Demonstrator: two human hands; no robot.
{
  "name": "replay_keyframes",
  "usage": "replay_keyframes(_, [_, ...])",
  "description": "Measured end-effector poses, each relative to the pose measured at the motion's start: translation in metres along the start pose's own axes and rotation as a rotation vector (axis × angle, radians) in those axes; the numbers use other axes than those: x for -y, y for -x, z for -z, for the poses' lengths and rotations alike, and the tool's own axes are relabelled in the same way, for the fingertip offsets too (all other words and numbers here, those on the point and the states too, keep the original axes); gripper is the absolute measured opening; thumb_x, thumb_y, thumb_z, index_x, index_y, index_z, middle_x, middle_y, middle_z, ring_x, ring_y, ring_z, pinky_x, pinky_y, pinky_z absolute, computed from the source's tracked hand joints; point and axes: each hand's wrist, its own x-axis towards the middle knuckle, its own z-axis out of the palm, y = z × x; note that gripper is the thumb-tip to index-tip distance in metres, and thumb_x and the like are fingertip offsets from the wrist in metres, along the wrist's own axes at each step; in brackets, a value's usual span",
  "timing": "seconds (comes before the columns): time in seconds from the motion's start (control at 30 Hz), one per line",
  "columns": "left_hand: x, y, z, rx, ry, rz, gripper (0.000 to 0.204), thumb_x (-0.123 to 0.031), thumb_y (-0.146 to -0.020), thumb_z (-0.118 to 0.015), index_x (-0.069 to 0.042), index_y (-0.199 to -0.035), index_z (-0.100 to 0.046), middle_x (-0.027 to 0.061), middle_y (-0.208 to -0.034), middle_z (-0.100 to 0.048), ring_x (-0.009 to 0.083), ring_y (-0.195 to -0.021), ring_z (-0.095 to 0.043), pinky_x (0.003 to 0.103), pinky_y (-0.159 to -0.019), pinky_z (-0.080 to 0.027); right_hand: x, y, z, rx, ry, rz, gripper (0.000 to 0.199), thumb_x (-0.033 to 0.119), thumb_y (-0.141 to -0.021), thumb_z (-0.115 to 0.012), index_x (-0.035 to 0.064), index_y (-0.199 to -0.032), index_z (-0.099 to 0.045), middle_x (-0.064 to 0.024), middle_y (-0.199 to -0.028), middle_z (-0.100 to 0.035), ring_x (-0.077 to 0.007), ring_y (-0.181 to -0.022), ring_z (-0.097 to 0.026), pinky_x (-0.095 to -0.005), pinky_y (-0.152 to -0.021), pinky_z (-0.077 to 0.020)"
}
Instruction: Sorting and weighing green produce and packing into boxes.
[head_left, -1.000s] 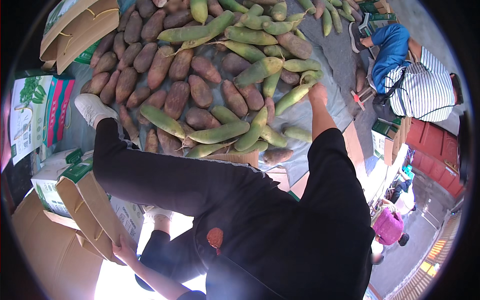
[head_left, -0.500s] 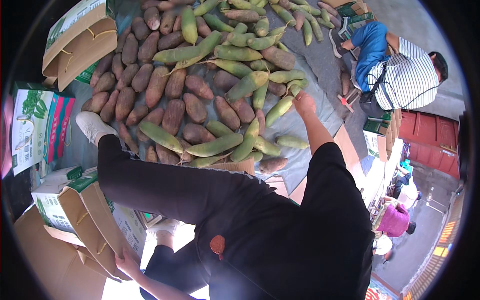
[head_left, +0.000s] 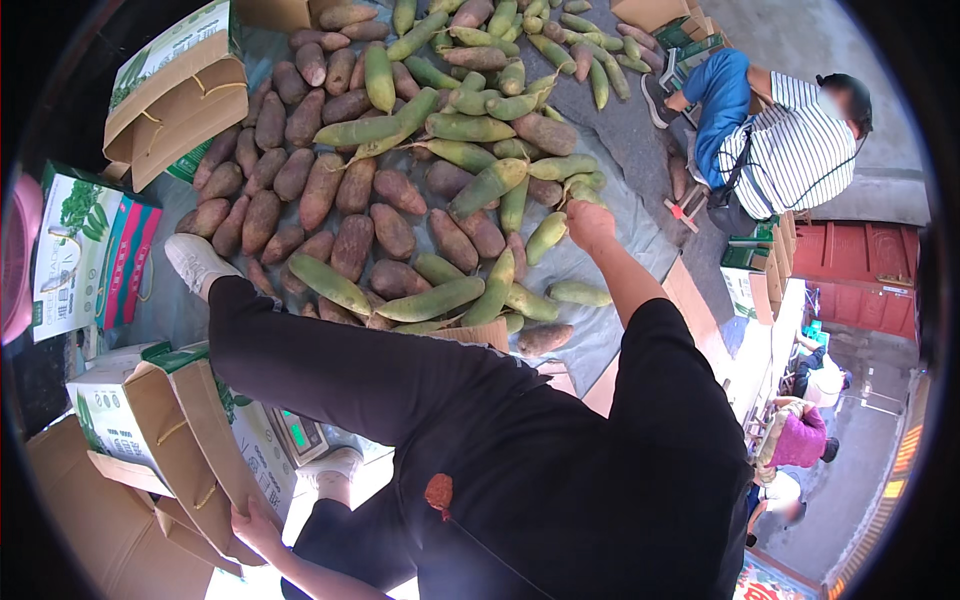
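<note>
My right hand is reaching into the pile, its fingers closed at the upper end of a pale green radish; part of the grip is hidden. More green radishes lie around it, mixed with dusky reddish-brown root vegetables. At the lower left, my left hand grips the edge of an open white-and-green cardboard carton with yellow cord handles. The carton lies tilted, with its brown inner flaps showing.
A digital scale stands beside the carton, partly hidden by my leg. Other cartons lie at the upper left. My shoe rests at the pile's edge on a grey sheet. Someone in a striped shirt sits at the right.
My right hand has drawn slightly left and down, closer to the green radish. My left hand stays on the carton. The view has shifted a little, showing more of the scale.
</note>
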Motion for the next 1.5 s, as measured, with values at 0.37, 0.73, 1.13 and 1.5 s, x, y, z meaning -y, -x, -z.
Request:
replay_keyframes(0.37, [-0.007,0.004,0.001,0.0,0.043,-0.025,0.028,-0.01,-0.081,-0.059,0.008,-0.103,-0.06,0.0239,-0.09,-0.065,0.0361,-0.083,-0.063,0.041,-0.077,-0.047,0.04,0.022,0.056,-0.233,-0.041,0.391,0.003,0.012,-0.075,-0.059,0.0099,-0.077,-0.059,-0.0106,-0.079,-0.063,-0.0321,-0.076,-0.062,-0.0424,-0.067,-0.0478])
replay_keyframes(0.73, [-0.008,-0.003,-0.001,-0.019,-0.044,-0.085,0.029,-0.01,-0.081,-0.059,0.008,-0.105,-0.06,0.0232,-0.09,-0.065,0.0348,-0.083,-0.064,0.041,-0.077,-0.047,0.122,0.028,0.08,-0.396,-0.451,0.79,0.011,0.008,-0.072,-0.064,0.0071,-0.078,-0.055,-0.0081,-0.076,-0.059,-0.0308,-0.076,-0.058,-0.0428,-0.065,-0.0443])
replay_keyframes(1.13, [-0.001,0.007,-0.001,-0.027,0.065,-0.017,0.023,-0.006,-0.08,-0.058,0.004,-0.1,-0.064,0.0179,-0.083,-0.067,0.0268,-0.074,-0.065,0.036,-0.07,-0.048,0.216,-0.002,0.089,-0.016,-1.32,0.67,0.004,0.006,-0.088,-0.057,0.0044,-0.09,-0.054,-0.0051,-0.102,-0.066,-0.0104,-0.083,-0.057,-0.0279,-0.07,-0.048])
replay_keyframes(1.5, [-0.015,0.002,0.0,-0.04,-0.079,0.026,0.019,-0.016,-0.079,-0.061,-0.002,-0.091,-0.065,0.0204,-0.081,-0.063,0.0385,-0.078,-0.061,0.042,-0.07,-0.047,0.358,0.105,0.245,0.256,-1.733,1.373,0.017,0.009,-0.092,-0.055,0.0045,-0.108,-0.053,-0.0154,-0.111,-0.062,-0.018,-0.098,-0.062,-0.031,-0.078,-0.0544])
